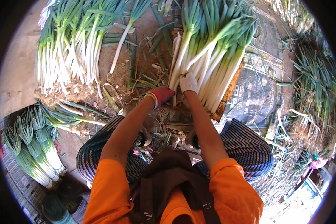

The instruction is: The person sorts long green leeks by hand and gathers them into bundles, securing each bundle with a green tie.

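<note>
A pile of long green onions (210,70), with white stalks and green tops, lies in front of me, its lower ends towards my knees. My left hand (161,95), in a red glove with a pale cuff, pinches the lower end of a stalk at the pile's left edge. My right hand (189,83), in a white knitted glove, rests among the white stalks just right of it, with curled fingers. Whether its fingertips grip a stalk is hidden. Beside the left edge of the pile lies a thin brownish strip (176,50).
A spread of green onions (70,56) with soil and roots lies at the left, and one loose stalk (121,46) lies apart. Tied bundles (39,151) are at lower left. Untrimmed onions (313,98) lie at right beyond printed dark sheeting (254,95). Leaf scraps litter the ground.
</note>
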Tool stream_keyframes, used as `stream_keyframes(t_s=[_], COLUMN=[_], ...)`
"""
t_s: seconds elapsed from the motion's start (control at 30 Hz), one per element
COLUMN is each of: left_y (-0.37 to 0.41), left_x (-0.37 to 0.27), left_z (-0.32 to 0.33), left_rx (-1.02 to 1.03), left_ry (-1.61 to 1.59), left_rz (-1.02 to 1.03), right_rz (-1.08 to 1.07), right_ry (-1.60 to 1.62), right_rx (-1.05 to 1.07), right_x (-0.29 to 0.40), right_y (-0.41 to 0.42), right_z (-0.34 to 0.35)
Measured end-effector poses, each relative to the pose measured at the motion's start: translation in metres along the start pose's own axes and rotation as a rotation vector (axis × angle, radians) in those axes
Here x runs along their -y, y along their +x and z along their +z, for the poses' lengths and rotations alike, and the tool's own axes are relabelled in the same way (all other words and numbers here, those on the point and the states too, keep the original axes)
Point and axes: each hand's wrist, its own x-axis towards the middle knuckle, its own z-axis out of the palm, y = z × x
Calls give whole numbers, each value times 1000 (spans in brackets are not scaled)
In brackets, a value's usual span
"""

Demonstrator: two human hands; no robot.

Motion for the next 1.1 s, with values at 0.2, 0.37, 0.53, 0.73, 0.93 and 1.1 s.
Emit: stream_keyframes(t_s=[0.2, 0.37, 0.53, 0.73, 0.93, 1.1], left_y=[9, 7, -44, -83, -59, -50], left_x=[-16, -26, -62, 49, 80, 86], left_z=[-2, -2, -161, -345, -364, -362], left_rx=[285, 229, -157, -1218, -1435, -1509], left_ry=[1217, 753, 455, -120, 67, 369], left_rz=[836, 391, 506, 468, 396, 237], right_rz=[-145, -192, -150, -626, -106, -98], right_ry=[-153, -381, -299, 454, 818, 232], right_rx=[-75, -10, 82, -36, 523, -40], right_x=[-16, 12, 19, 131, 273, 301], right_y=[23, -1, 15, 19, 26, 87], right_z=[10, -7, -19, 12, 159, 264])
